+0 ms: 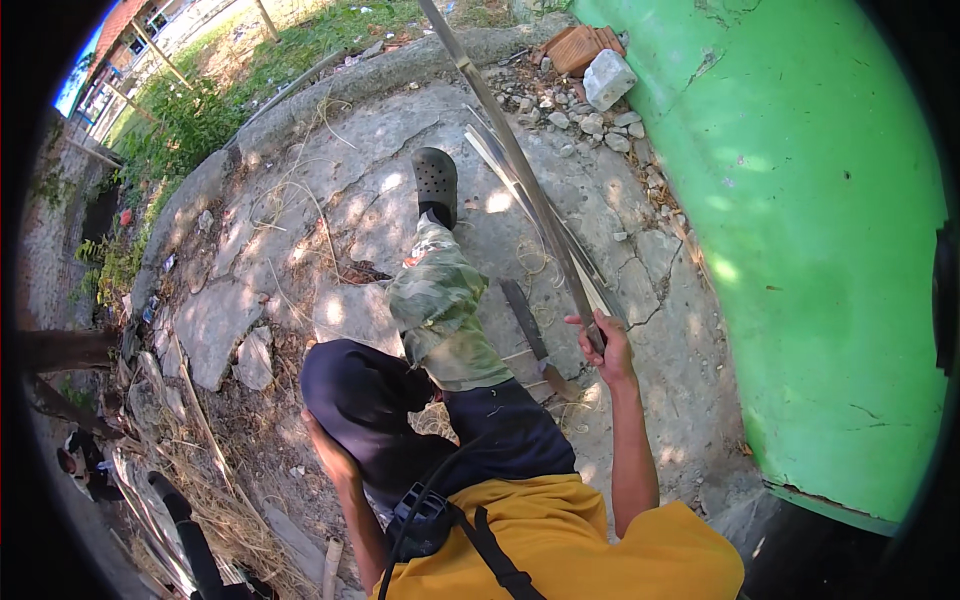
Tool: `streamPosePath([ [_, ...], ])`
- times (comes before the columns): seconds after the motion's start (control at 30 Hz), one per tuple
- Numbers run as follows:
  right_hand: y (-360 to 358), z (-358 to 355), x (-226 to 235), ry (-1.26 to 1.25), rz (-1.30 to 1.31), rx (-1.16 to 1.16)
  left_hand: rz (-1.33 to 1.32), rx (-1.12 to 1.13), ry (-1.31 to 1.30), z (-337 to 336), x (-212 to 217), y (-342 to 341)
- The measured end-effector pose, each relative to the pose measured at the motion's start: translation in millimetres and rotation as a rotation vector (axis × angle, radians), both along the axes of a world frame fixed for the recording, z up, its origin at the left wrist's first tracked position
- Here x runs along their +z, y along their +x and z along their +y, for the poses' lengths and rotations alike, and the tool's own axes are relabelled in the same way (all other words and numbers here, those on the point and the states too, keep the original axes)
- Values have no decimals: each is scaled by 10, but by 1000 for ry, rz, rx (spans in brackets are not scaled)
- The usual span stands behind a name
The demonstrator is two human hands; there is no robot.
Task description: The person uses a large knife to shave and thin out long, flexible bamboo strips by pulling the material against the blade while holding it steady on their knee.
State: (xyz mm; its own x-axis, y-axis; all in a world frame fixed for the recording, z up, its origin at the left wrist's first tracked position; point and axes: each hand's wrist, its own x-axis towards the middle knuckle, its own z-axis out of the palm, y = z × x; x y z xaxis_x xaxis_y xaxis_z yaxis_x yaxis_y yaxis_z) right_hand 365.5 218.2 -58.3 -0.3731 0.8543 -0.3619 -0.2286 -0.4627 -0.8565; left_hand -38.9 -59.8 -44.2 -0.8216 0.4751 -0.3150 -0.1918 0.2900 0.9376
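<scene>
My right hand is closed around the lower end of a long brown-grey bamboo strip, which slants up and away past the top edge of the view. On the ground beneath it lies a bundle of thin split strips, partly hidden by the held one. A machete with a dark blade and a wooden handle rests on the concrete between my leg and my right hand. My left hand is against the outer side of my bent left leg, its fingers hidden.
A green wall runs along the right. Rubble, a white block and orange bricks lie by its far end. Cracked concrete spreads ahead, with loose fibres. Dry shavings and strips are heaped at the left.
</scene>
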Motion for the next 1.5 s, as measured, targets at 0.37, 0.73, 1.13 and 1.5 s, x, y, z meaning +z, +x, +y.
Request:
streamPosePath([
  [0.37, -728, -177, 1113, -140, 288, 309, 83, -59, 58, 97, 148, 28],
  [0.73, -1321, -512, 1331, -210, 314, 388, 580, 14, 75, 412, 1106, 76],
  [1.13, -1635, -840, 1252, 126, 111, 514, -239, -490, 393, 1300, 1510, 56],
  [1.5, -1331, -409, 1095, 562, -308, 351, -386, -370, 250, 1561, 443, -285],
])
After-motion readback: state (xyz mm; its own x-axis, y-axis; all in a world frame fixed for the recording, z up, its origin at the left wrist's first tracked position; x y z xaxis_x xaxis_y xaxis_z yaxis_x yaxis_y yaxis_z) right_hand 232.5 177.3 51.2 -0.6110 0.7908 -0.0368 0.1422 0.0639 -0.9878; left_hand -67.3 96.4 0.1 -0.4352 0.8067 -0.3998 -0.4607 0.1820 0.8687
